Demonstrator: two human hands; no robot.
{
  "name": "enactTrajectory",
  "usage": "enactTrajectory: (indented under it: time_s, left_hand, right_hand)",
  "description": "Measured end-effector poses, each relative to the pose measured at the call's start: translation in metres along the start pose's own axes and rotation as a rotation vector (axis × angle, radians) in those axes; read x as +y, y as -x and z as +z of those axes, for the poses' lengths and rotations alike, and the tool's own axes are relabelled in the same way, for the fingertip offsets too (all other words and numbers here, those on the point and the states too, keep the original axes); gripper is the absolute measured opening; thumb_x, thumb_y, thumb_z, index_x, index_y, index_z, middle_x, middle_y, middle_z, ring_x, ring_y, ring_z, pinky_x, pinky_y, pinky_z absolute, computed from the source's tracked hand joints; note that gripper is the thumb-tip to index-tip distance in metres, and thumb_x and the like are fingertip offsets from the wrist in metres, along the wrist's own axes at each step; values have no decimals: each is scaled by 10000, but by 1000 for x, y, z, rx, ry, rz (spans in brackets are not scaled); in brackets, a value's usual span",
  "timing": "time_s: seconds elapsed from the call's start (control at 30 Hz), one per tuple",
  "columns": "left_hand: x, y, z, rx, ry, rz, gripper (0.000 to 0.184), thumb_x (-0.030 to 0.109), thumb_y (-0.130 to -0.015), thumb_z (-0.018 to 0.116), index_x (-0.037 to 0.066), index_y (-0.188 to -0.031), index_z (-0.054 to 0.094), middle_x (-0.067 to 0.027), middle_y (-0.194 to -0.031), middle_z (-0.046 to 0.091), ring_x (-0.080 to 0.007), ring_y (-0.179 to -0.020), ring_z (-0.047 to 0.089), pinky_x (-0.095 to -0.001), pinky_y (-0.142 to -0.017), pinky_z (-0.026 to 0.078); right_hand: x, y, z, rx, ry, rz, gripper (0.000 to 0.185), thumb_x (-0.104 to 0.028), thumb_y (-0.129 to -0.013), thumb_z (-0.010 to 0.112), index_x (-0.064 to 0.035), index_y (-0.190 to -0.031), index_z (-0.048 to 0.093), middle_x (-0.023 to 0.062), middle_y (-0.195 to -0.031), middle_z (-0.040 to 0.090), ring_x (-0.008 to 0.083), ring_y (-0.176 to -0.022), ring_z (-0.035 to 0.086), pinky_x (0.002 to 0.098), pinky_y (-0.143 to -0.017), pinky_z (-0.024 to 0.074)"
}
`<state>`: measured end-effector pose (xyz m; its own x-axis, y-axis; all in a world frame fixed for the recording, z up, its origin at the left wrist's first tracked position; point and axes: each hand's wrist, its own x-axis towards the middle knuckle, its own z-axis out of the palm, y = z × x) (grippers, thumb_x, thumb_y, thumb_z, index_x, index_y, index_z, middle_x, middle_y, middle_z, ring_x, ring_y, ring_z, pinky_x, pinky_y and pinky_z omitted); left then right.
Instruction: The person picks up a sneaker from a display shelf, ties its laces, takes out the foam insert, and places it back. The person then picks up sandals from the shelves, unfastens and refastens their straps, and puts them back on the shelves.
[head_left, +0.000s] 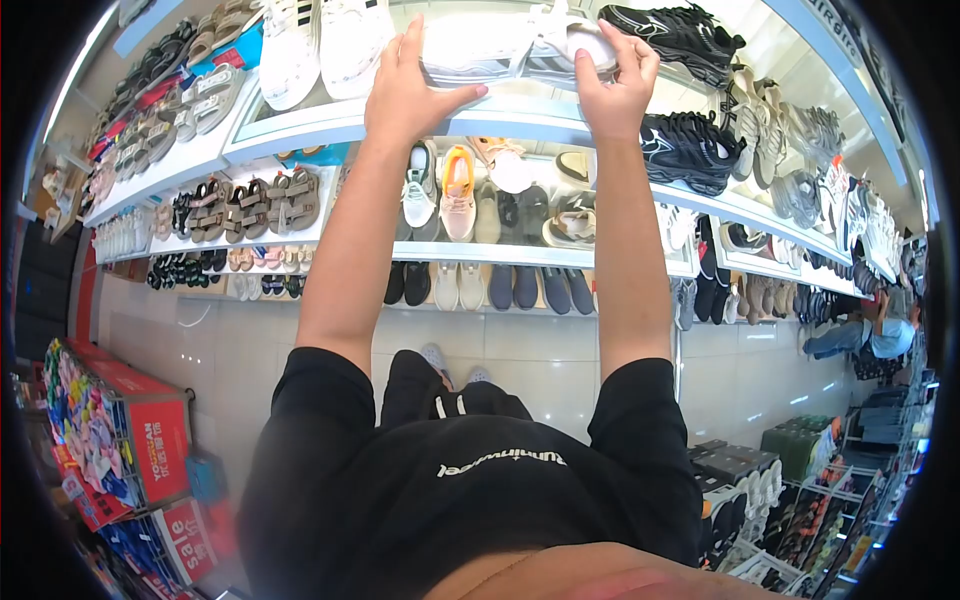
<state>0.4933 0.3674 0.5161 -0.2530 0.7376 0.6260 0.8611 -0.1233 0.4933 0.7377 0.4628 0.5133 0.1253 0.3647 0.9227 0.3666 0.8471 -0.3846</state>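
A white sneaker (470, 62) with grey side stripes and white laces lies sideways at the front of the top shelf, between my two hands. My right hand (615, 92) grips its heel, thumb at the shoe's opening and fingers curled round the back. At the toe end, my left hand (405, 95) has its fingers stretched out and its thumb spread along the front of the shoe; whether it bears any weight I cannot tell. A pair of white sneakers (290, 55) stands just left of my left hand. Black sneakers (690, 45) sit right of my right hand.
Lower shelves (500, 252) hold several rows of shoes below my forearms. Sandals (215, 105) line the shelf at left. A red bin (158, 450) of colourful goods stands at lower left, a shoe rack (780, 540) at lower right. Another person (880, 335) is at far right.
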Motion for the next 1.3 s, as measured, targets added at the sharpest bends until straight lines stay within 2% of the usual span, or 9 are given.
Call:
enactTrajectory:
  time_s: [0.17, 0.27, 0.47, 0.57, 0.67, 0.77, 1.0, 1.2, 1.3]
  left_hand:
    - [-13, -14, -3, -50, 176, -103, 1060, 578, -780, 821, 103, -1589, 325, -263, -1426, 491, -319, -1321, 532, -414, -1024, 492]
    - [-19, -17, -12, -140, 217, -80, 955, 433, -837, 836, 55, -1565, 345, -246, -1381, 529, -263, -1220, 601, -370, -950, 533]
    - [-31, -18, -7, -209, 663, -22, 868, 169, -811, 883, -9, -1494, 378, -196, -1315, 595, -227, -1123, 656, -331, -927, 555]
    - [-20, -13, -14, -195, 715, -26, 901, 208, -783, 909, -27, -1468, 373, -211, -1328, 590, -246, -1164, 641, -346, -954, 550]
    - [-34, -19, -6, -120, 464, 150, 1002, 290, -693, 967, -51, -1431, 381, -233, -1337, 588, -275, -1189, 631, -364, -985, 536]
    - [-21, -12, -13, -74, 268, 132, 1119, 368, -593, 1006, -61, -1414, 378, -263, -1322, 593, -304, -1221, 617, -378, -1016, 519]
    - [-14, -4, -16, -104, 290, 56, 1151, 389, -579, 1006, -46, -1428, 362, -277, -1271, 628, -321, -1193, 641, -387, -1007, 527]
    - [-15, -4, -12, -88, 301, 46, 1135, 382, -588, 1003, -42, -1423, 364, -278, -1266, 631, -321, -1184, 646, -386, -999, 534]
    - [-13, -1, -11, -73, 285, 47, 1130, 386, -587, 1002, -44, -1416, 367, -280, -1276, 622, -322, -1189, 643, -387, -1004, 531]
  right_hand:
    - [-14, 0, -14, -122, 262, 3, 360, -134, -783, 694, -85, -1137, 739, 200, -1282, 468, 359, -1084, 597, 416, -936, 524]
    - [-32, -3, -20, -194, 351, 29, 379, -115, -791, 631, -66, -1151, 737, 249, -1415, 428, 418, -1146, 563, 466, -996, 497]
    - [-41, -3, -21, -359, 573, 26, 445, -108, -791, 632, -45, -1226, 698, 292, -1516, 366, 465, -1271, 463, 486, -1093, 420]
    - [-45, -11, -23, -442, 673, 31, 469, -109, -782, 644, -35, -1244, 677, 292, -1483, 422, 474, -1261, 458, 487, -1089, 419]
    - [-43, -16, -26, -518, 675, -6, 445, -114, -775, 653, -33, -1212, 676, 251, -1403, 526, 467, -1229, 476, 473, -1062, 431]
    - [-49, -16, -31, -564, 656, 12, 388, -130, -761, 665, -50, -1141, 678, 183, -1326, 605, 426, -1213, 497, 443, -1036, 425]
    - [-57, -24, -46, -635, 506, 45, 266, -141, -732, 673, -76, -988, 646, 112, -1248, 656, 318, -1119, 577, 388, -1018, 374]
    - [-48, -11, -43, -441, 450, 6, 359, -116, -786, 677, -45, -1138, 672, 163, -1359, 617, 398, -1175, 570, 463, -1072, 430]
    - [-50, -5, -41, -523, 638, -11, 416, -114, -803, 693, -26, -1210, 669, 227, -1428, 556, 454, -1183, 558, 479, -1071, 465]
